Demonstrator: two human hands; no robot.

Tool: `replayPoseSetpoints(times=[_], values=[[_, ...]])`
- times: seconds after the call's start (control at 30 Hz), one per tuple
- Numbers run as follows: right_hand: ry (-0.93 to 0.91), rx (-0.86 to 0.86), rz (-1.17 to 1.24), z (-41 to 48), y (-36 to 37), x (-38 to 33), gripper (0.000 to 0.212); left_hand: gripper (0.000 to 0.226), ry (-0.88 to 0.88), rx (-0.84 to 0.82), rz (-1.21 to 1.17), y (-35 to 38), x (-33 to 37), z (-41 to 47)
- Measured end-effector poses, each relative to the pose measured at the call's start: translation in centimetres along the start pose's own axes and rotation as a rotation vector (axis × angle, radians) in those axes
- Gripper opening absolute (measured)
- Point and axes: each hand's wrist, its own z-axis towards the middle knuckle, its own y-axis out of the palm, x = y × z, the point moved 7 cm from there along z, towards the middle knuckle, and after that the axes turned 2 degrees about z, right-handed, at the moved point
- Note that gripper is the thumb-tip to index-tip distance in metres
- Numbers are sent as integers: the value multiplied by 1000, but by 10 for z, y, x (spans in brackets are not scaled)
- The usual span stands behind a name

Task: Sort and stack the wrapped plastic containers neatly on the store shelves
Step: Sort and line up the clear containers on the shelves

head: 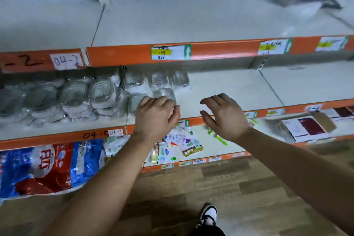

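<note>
Clear lidded containers (103,94), glossy wrap, stacked rows

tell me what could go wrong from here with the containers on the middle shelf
1. The left hand is at the loose wrapped container nearest the shelf's front edge. A slip on the glossy wrap could send it off the shelf.
2. The stacks of wrapped containers to the left look uneven and crowded, so a nudge might topple them.
</note>
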Motion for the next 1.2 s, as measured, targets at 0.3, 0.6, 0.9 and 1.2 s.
replayPoseSetpoints(times=[0.3,0.6,0.9,1.2], values=[[179,230,-124,-16,-137,88,34,27,213,135,-81,-44,92,111],[323,348,-138,-29,-212,220,34,31,187,83,-93,-14,171,214],[412,282,-68,4,-242,347,30,43,-2,0,-89,41,225,301],[414,144,15,85,-235,395,49,45,-137,-38,-7,76,218,305]])
